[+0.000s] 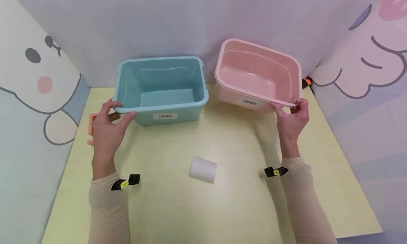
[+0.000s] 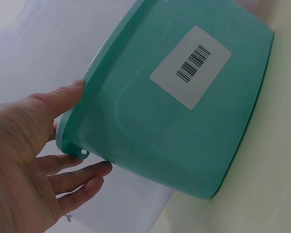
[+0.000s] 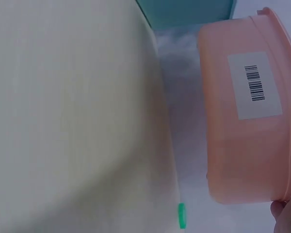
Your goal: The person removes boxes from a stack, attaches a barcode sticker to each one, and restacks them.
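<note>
A teal plastic bin (image 1: 159, 117) with a barcode label stands on the table at the back left. My left hand (image 1: 109, 131) grips its front left corner, thumb on the rim and fingers round the side, as the left wrist view also shows. To the right, a pink plastic bin (image 1: 235, 99) is held tilted, its front right corner pinched by my right hand (image 1: 290, 122). In the right wrist view the pink bin (image 3: 242, 160) hangs apart from the tabletop. Both bins look hollow, with nothing visible inside. Only part of my right hand shows in that view.
A white cylinder (image 1: 203, 170) lies on its side mid-table. An orange object (image 1: 91, 124) sits partly hidden behind my left hand. An orange and black item (image 1: 307, 82) is at the back right corner. Patterned walls (image 1: 159, 21) enclose the table (image 1: 171, 208).
</note>
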The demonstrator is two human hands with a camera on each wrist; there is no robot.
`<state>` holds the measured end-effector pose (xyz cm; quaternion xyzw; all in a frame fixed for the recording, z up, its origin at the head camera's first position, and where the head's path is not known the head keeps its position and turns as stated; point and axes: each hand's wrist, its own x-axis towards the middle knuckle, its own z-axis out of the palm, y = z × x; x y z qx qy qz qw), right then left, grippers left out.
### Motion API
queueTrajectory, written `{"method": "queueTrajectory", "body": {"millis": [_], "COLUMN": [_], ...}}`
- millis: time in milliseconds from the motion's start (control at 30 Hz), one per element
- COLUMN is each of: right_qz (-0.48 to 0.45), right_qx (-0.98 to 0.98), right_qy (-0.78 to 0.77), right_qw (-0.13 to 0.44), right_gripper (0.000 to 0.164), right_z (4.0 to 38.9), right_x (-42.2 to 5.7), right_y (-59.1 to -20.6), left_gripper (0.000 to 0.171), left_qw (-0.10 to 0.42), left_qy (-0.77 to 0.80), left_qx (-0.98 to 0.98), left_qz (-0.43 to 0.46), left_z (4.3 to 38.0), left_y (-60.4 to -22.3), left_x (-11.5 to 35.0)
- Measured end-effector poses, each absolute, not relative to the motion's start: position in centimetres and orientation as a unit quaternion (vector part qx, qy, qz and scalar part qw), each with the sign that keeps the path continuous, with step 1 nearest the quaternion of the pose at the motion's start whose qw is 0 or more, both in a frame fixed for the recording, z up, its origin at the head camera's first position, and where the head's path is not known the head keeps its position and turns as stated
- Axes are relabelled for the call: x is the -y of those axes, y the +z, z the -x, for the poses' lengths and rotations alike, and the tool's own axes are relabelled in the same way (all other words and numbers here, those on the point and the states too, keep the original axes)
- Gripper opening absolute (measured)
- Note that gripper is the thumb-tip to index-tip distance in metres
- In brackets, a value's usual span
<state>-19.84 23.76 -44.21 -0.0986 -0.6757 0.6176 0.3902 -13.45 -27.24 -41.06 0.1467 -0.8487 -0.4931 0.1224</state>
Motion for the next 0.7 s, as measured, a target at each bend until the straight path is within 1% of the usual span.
{"method": "queueTrajectory", "body": {"millis": [133, 400, 567, 700], "right_qz": [0.089, 0.058, 0.041, 0.029], "right_qx": [0.653, 0.623, 0.616, 0.624], "right_qy": [0.634, 0.669, 0.678, 0.673], "right_qw": [0.403, 0.402, 0.4, 0.396], "right_gripper": [0.055, 0.059, 0.061, 0.061], "right_z": [20.4, 21.0, 21.5, 21.6], "right_x": [-22.9, -20.1, -18.1, -16.3], "right_y": [-42.0, -37.7, -35.8, -34.6], "left_gripper": [0.048, 0.05, 0.051, 0.052], "left_qw": [0.123, 0.131, 0.14, 0.138], "left_qy": [-0.492, -0.497, -0.503, -0.514], "left_qx": [0.849, 0.846, 0.842, 0.838], "left_qz": [-0.147, -0.141, -0.134, -0.124], "left_z": [13.4, 13.4, 13.6, 13.9], "left_y": [-41.1, -41.7, -41.8, -41.8], "left_x": [27.2, 27.1, 26.8, 26.3]}}
